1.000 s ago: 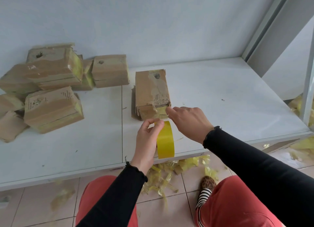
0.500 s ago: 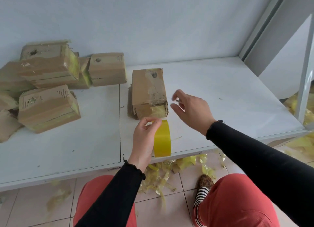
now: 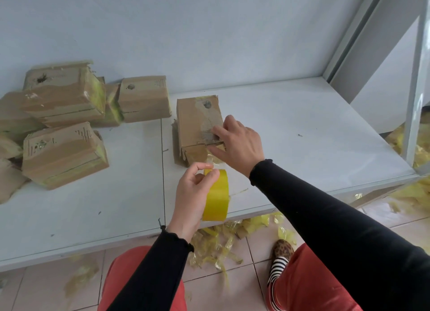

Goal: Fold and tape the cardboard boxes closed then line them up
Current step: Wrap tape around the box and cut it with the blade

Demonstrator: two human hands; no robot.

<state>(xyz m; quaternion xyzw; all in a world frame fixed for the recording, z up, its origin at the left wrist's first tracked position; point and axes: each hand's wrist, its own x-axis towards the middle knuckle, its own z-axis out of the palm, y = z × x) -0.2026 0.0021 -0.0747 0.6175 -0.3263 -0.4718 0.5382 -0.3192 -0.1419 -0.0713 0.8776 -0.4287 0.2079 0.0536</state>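
A worn brown cardboard box [image 3: 195, 122] lies on the white table [image 3: 290, 129], its near end facing me with a strip of clear yellowish tape stuck across it. My right hand [image 3: 237, 143] rests on the box's near right corner, fingers pressing the top and the taped end. My left hand [image 3: 193, 194] holds a yellow tape roll [image 3: 215, 195] upright just in front of the box, thumb and forefinger pinching the roll's top edge. The tape runs from the roll up to the box end.
A pile of several taped cardboard boxes [image 3: 62, 136] sits at the table's left and back left. Crumpled yellow tape scraps [image 3: 223, 238] litter the tiled floor below the table edge. A metal frame post [image 3: 416, 101] stands at the right.
My right hand, lifted off the box half a second ago, has come back down onto the box's near right corner. The left hand keeps the roll in about the same place.
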